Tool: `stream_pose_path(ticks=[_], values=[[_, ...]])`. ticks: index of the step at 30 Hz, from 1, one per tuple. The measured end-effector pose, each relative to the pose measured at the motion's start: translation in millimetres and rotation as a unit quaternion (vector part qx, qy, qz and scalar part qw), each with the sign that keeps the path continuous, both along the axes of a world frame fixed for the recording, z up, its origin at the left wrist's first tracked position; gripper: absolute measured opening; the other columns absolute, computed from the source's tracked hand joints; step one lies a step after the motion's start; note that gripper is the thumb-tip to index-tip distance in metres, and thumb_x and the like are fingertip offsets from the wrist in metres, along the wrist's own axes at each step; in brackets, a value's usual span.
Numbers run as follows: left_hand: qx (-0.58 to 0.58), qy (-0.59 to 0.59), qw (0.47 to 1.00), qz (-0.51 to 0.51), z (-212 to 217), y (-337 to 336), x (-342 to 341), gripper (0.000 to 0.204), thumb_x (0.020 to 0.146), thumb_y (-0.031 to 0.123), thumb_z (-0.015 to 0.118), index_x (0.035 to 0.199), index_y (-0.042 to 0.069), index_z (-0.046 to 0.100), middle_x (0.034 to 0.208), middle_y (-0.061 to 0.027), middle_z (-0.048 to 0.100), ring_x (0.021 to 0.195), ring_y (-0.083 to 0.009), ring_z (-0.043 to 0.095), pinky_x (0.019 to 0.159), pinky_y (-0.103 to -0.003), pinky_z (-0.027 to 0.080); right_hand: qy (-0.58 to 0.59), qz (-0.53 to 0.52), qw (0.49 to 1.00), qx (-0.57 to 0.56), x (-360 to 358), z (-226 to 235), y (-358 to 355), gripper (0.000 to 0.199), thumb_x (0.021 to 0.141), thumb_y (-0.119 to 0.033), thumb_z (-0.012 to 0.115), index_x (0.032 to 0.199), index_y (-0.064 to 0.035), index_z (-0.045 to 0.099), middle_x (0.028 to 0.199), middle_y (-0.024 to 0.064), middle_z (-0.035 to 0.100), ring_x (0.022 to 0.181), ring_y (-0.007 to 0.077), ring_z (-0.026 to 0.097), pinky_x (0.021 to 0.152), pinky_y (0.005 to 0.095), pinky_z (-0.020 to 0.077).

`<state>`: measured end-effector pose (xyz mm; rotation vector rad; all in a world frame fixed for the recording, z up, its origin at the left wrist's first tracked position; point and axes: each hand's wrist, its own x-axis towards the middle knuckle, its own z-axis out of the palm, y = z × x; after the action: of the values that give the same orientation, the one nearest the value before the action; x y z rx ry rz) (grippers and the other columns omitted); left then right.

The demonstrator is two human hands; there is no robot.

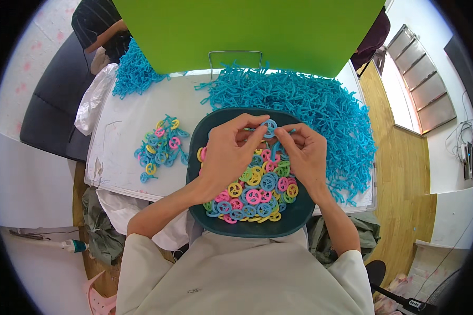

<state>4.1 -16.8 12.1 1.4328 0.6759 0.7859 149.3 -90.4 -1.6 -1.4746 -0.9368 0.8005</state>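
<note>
Above a dark green tub [193, 157] my hands meet at a small blue spoked plastic wheel [270, 127]. Thumb and forefinger of my left hand [231, 149] pinch the wheel's left side. My right hand [306, 152] is closed at its right edge, with part of a blue plastic stick piece showing by the fingertips; the rest is hidden by the fingers. Many loose plastic wheels [253, 196] in pink, yellow, blue and green fill the tub below. Left of the tub lies a small pile of wheels joined to blue stick pieces [162, 144].
A large heap of blue stick pieces [299, 94] spreads behind and right of the tub on the white table [115, 152]. Another blue heap [134, 71] lies at the far left. A green panel [247, 31] stands at the back. Another person's arm [108, 37] shows far left.
</note>
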Motion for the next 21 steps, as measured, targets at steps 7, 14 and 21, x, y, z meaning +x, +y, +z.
stream_pose_path(ticks=[7,14,21], values=[[-0.013,-0.003,0.999,-0.042,-2,23,-4,0.023,0.093,0.007,0.058,0.114,-0.003,0.059,0.1,-0.0108,0.067,0.091,-0.0157,0.067,0.079,-0.026,0.055,-0.069,0.03,0.992,0.1,7,-13,3,0.016,0.09,-0.006,0.063,0.104,0.0023,0.065,0.086,0.0066,0.07,0.068,0.0058,0.062,0.059,0.0179,0.0486],[-0.124,0.046,0.985,-0.113,4,41,-17,0.023,0.094,0.014,0.058,0.112,0.001,0.06,0.108,-0.0091,0.064,0.09,-0.0148,0.064,0.082,-0.027,0.055,-0.036,0.168,0.978,0.119,9,-11,2,0.021,0.084,0.002,0.065,0.105,0.0003,0.064,0.118,0.0082,0.059,0.095,0.011,0.059,0.08,0.026,0.05],[0.432,0.354,0.828,-0.045,-28,39,-41,0.031,0.078,0.011,0.072,0.107,0.006,0.064,0.085,-0.0087,0.06,0.082,-0.0238,0.059,0.074,-0.036,0.05,-0.257,0.108,0.938,0.206,15,-18,6,0.019,0.08,0.002,0.068,0.099,0.0003,0.066,0.114,0.0082,0.06,0.097,0.0171,0.06,0.085,0.0298,0.0479]])
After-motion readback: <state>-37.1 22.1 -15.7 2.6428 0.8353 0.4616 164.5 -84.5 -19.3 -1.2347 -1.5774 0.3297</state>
